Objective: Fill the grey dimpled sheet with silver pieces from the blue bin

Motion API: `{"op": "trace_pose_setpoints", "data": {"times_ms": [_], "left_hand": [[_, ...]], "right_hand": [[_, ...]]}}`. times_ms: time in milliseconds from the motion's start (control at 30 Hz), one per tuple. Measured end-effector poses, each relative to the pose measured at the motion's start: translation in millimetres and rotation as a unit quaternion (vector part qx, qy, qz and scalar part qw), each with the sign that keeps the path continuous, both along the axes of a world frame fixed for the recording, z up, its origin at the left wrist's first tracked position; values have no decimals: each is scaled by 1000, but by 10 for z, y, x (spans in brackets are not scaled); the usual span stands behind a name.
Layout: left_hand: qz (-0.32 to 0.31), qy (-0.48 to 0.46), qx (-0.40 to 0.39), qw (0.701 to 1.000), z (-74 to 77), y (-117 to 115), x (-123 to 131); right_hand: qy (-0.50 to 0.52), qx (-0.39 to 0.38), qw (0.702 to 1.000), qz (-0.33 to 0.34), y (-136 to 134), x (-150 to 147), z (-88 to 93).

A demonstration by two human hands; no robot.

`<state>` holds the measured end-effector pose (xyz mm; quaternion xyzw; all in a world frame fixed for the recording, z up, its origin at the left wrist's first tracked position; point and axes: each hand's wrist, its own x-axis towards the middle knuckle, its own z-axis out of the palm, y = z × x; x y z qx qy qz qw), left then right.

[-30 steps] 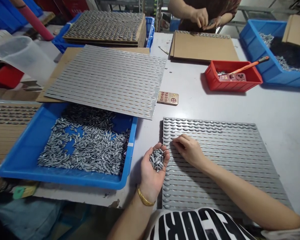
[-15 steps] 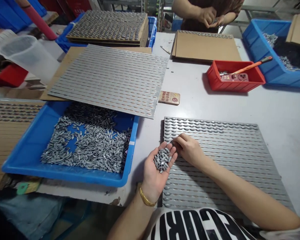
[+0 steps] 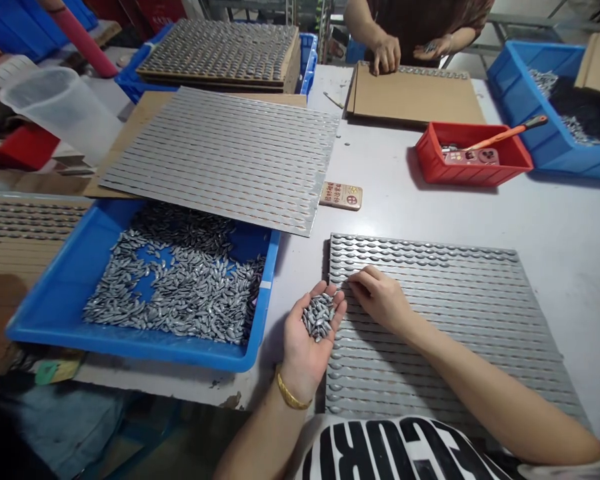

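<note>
My left hand (image 3: 307,340) is cupped palm up, with a gold bangle at the wrist, and holds a small heap of grey oval metal pieces (image 3: 319,317). My right hand (image 3: 380,300) rests with its fingers drawn together on the left part of a grey metal plate (image 3: 455,353) with rows of oval hollows. Anything between those fingers is hidden. Many more of the pieces fill a blue plastic tray (image 3: 130,343) just left of my left hand. A second ridged plate (image 3: 220,160) lies beyond that tray, overhanging its far rim.
A co-worker's hands (image 3: 405,52) work at the far side of the table, by a cardboard sheet (image 3: 420,97). A red bin (image 3: 473,170) holds an orange-handled tool (image 3: 505,137). A blue bin (image 3: 540,147) stands at the right, and a stack of filled plates (image 3: 220,53) at the back.
My left hand shifted slightly right, then back a little, still holding the pieces. My right hand stayed near the plate's left edge. The co-worker's hand dropped to the cardboard.
</note>
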<state>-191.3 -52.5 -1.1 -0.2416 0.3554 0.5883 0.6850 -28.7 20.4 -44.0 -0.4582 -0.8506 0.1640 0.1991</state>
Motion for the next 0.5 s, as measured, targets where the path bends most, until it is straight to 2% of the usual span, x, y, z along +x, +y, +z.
{"op": "trace_pose_setpoints", "data": {"times_ms": [500], "left_hand": [[-23,-10,15,1000,4,-24,33]], "right_hand": [[-79,7,997,-8,29,-73,48]]}}
